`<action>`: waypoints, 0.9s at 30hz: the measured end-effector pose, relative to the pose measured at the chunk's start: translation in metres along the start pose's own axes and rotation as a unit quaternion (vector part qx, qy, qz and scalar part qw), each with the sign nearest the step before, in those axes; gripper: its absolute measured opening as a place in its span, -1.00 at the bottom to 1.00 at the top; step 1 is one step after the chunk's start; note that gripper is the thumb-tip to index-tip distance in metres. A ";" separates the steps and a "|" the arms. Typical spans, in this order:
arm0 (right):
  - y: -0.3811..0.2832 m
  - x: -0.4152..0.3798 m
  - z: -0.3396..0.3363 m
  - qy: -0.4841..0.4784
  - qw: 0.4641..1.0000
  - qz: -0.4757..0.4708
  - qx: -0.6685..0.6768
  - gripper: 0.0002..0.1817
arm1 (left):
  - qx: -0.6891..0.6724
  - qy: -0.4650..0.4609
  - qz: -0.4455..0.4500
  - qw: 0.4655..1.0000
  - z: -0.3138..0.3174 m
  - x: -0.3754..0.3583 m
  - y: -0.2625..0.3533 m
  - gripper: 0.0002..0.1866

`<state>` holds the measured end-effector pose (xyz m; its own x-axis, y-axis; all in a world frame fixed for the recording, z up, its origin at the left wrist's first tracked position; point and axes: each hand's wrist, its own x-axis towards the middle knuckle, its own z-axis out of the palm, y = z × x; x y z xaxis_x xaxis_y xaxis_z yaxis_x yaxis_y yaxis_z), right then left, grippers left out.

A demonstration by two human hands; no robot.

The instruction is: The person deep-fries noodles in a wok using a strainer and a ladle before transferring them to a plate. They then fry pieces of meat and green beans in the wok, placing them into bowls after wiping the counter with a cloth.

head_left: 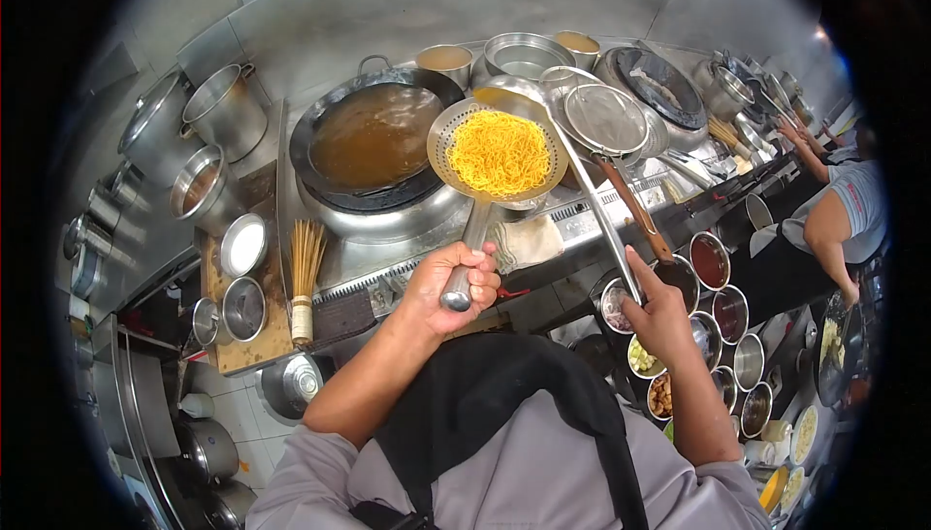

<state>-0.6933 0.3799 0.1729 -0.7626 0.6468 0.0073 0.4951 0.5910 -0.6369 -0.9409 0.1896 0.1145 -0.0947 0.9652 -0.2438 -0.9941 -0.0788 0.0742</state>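
noodles [499, 154], yellow, are located in the bowl of a perforated strainer [441, 148], which overlaps the right edge of a black wok [303, 132] in the head view. the wok contains brown liquid [373, 137]. left hand [453, 283]: fingers wrapped around the strainer handle. right hand [659, 317]: fingers wrapped around the metal shaft of a ladle [593, 198]. a mesh skimmer [609, 119] with a wooden handle lies right of the ladle shaft.

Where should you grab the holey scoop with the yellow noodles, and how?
The scoop is likely best held by its handle, from the near side, in a wrapped grip, as the left hand does: the handle slants back that way, with noodles at the far end.
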 end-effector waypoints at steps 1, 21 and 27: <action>-0.004 -0.003 0.004 0.003 1.000 0.002 0.000 -0.26 | 0.001 -0.001 -0.003 1.000 -0.001 -0.005 0.003 -0.74; -0.053 -0.039 0.052 -0.031 0.999 -0.030 -0.009 -0.29 | 0.024 0.031 -0.006 0.999 -0.015 -0.070 0.042 -0.71; -0.082 -0.056 0.055 0.062 0.997 0.016 -0.051 -0.30 | 0.001 0.011 -0.034 0.999 -0.027 -0.072 0.048 -0.72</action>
<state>-0.7140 0.2682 0.1820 -0.6914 0.7171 0.0882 0.5625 0.6109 -0.5572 -0.9833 0.1095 0.1094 -0.0276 0.9624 -0.2703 -0.9982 -0.0120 0.0589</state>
